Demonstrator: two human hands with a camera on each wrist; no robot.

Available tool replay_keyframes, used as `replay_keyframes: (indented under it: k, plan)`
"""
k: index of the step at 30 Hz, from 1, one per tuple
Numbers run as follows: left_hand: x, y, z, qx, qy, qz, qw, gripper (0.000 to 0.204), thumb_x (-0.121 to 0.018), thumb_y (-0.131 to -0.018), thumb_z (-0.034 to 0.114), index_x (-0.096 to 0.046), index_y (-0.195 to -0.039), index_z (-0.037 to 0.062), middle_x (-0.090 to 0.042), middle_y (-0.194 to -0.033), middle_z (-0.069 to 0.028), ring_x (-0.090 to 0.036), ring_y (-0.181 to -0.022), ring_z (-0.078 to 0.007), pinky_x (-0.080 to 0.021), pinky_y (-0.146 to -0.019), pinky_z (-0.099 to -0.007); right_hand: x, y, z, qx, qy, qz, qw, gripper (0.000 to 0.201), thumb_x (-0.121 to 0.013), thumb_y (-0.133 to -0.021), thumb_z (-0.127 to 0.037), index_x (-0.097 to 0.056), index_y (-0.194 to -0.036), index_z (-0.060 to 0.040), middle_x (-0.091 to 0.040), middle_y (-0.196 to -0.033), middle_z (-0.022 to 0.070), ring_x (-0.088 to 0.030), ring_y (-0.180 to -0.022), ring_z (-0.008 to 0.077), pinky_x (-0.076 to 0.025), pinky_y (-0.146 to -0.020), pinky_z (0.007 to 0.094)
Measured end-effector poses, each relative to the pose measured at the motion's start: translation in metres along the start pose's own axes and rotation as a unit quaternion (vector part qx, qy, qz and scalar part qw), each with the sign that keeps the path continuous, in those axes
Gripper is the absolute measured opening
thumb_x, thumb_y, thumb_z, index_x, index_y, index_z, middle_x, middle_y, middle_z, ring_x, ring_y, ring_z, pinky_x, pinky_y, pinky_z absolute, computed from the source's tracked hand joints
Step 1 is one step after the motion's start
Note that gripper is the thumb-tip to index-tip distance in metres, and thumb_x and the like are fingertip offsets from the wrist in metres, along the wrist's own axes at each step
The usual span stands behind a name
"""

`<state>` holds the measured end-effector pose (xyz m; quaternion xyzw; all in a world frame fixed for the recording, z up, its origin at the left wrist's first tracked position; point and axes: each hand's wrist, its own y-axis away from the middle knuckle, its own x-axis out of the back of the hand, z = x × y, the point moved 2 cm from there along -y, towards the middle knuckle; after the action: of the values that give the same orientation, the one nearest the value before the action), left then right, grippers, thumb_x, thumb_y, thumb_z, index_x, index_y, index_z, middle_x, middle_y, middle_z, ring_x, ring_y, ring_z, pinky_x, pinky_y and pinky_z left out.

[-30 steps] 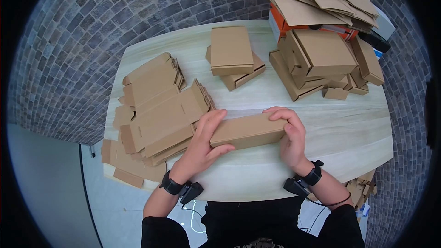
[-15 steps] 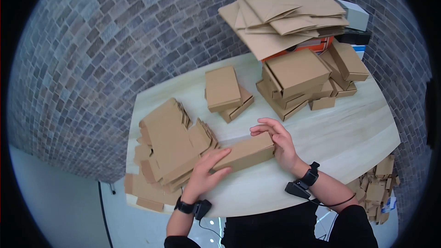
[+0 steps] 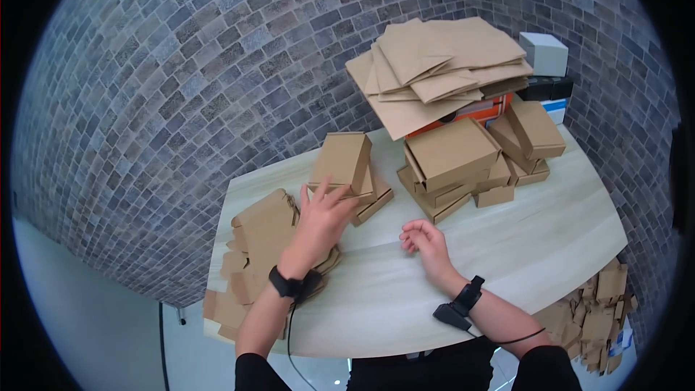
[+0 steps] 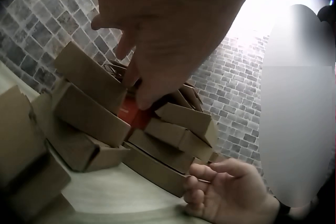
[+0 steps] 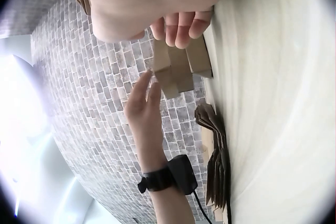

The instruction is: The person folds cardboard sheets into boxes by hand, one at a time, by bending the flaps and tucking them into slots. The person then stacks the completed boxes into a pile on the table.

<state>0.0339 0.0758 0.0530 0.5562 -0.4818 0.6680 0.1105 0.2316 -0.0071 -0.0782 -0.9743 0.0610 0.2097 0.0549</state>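
My left hand (image 3: 318, 224) reaches over the front of a small stack of cardboard boxes at the back of the table. Its fingers are spread and overlap the near edge of the top closed box (image 3: 343, 157), which lies over other boxes (image 3: 378, 204). In the right wrist view the left hand (image 5: 144, 124) has its fingertips right by the boxes (image 5: 170, 71). My right hand (image 3: 428, 250) hovers over the middle of the table, fingers loosely curled and nothing in them. The left wrist view shows that right hand (image 4: 231, 190) palm up and bare.
Flat unfolded cardboard blanks (image 3: 264, 239) lie at left, partly under my left forearm. A larger pile of boxes (image 3: 452, 156) stands back right, before a stack of brown paper sheets (image 3: 449, 61). Cardboard scraps (image 3: 597, 311) lie below the table's right side.
The box that both hands held in front of me now tops the small stack at the back. My left hand moved there; my right hand let go and drew off, its fingers loosely curling.
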Motion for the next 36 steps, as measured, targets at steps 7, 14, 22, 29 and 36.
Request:
replay_keyframes:
  k: [7, 14, 22, 29, 36]
  plan:
    - [0.062, 0.061, -0.073, 0.272, 0.128, 0.089, 0.950, 0.017, -0.060, -0.085, 0.012, -0.068, -0.098, 0.0033, -0.070, -0.088, -0.0142, -0.067, -0.088, -0.0296, -0.052, -0.077, -0.0363, 0.001, -0.001, 0.008, -0.025, 0.009, 0.009, 1.000, 0.014, -0.048, -0.091, -0.007, -0.057, -0.100, -0.0016, -0.061, -0.082, 0.0044, -0.054, -0.068, 0.0087, -0.044, -0.062, 0.0217]
    - [0.097, 0.205, -0.158, 0.522, -0.067, -0.111, 0.843, 0.034, -0.066, -0.078, 0.031, -0.069, -0.096, 0.0021, -0.068, -0.087, -0.0218, -0.066, -0.088, -0.0359, -0.052, -0.078, -0.0419, -0.008, 0.001, 0.004, -0.026, 0.107, -0.009, 0.994, 0.012, -0.048, -0.087, -0.002, -0.059, -0.093, -0.0014, -0.060, -0.078, 0.0037, -0.054, -0.066, 0.0081, -0.044, -0.060, 0.0220]
    - [0.079, 0.246, -0.132, 0.495, -0.067, -0.028, 0.866, 0.030, -0.071, -0.073, 0.025, -0.063, -0.079, -0.0028, -0.066, -0.081, -0.0233, -0.065, -0.082, -0.0384, -0.052, -0.072, -0.0437, -0.008, 0.002, 0.006, -0.011, 0.147, -0.006, 0.989, 0.010, -0.049, -0.090, -0.004, -0.059, -0.091, -0.0024, -0.059, -0.074, 0.0026, -0.053, -0.063, 0.0083, -0.043, -0.058, 0.0213]
    - [0.073, 0.257, -0.139, 0.555, 0.089, -0.061, 0.825, 0.019, -0.064, -0.075, 0.017, -0.060, -0.072, -0.0022, -0.064, -0.077, -0.0235, -0.064, -0.078, -0.0388, -0.050, -0.066, -0.0434, -0.010, 0.003, 0.006, 0.004, 0.162, -0.006, 0.987, 0.009, -0.050, -0.092, -0.005, -0.059, -0.091, -0.0029, -0.060, -0.073, 0.0026, -0.054, -0.061, 0.0083, -0.043, -0.056, 0.0216]
    - [0.090, 0.254, -0.132, 0.485, -0.002, 0.042, 0.874, 0.019, -0.065, -0.074, 0.016, -0.061, -0.071, -0.0020, -0.063, -0.070, -0.0202, -0.063, -0.070, -0.0361, -0.050, -0.063, -0.0413, -0.011, 0.005, 0.009, 0.017, 0.190, -0.020, 0.982, 0.010, -0.050, -0.092, -0.005, -0.059, -0.092, -0.0026, -0.060, -0.073, 0.0028, -0.054, -0.061, 0.0085, -0.043, -0.056, 0.0217]
